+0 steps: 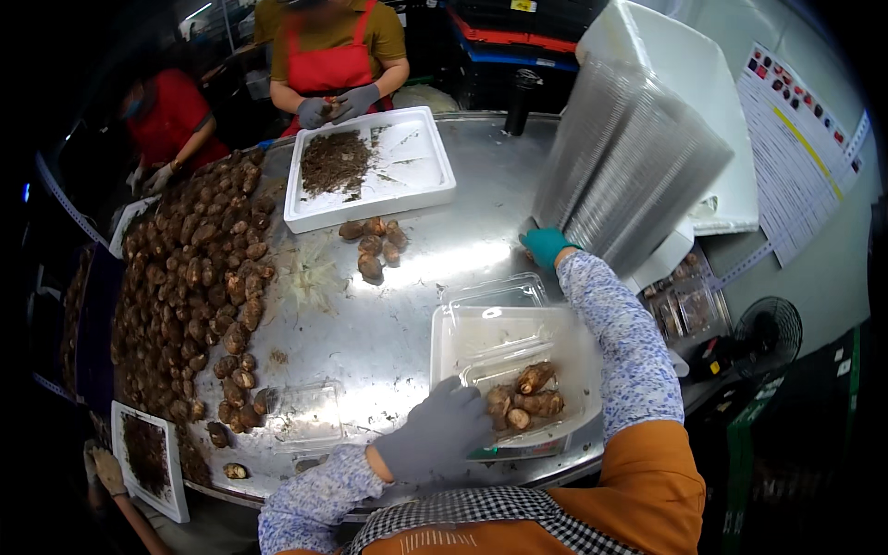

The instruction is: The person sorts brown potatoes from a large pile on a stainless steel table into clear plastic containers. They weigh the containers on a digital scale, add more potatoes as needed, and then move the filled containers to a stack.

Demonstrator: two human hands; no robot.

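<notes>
My left hand [433, 431], in a grey glove, lies at the near left rim of a clear plastic container [481, 370], its fingers closed over the edge. Several brown taro corms [536, 404] rest in that container, which sits inside a whitish translucent tub [445, 335]. Farther off, my right hand [546, 246] in a teal glove reaches the lower left corner of a tall, leaning stack of clear plastic containers [629, 162]. Its fingers are curled at the stack's edge, and their tips are partly hidden. Behind the tub lies a clear lid or container [495, 291].
A large heap of taro corms [190, 287] covers the table's left side; a smaller group [372, 245] lies mid-table. Beyond it is a white foam tray [430, 185] with dirt. Co-workers [333, 55] stand across the table. A small black fan [768, 333] is at right.
</notes>
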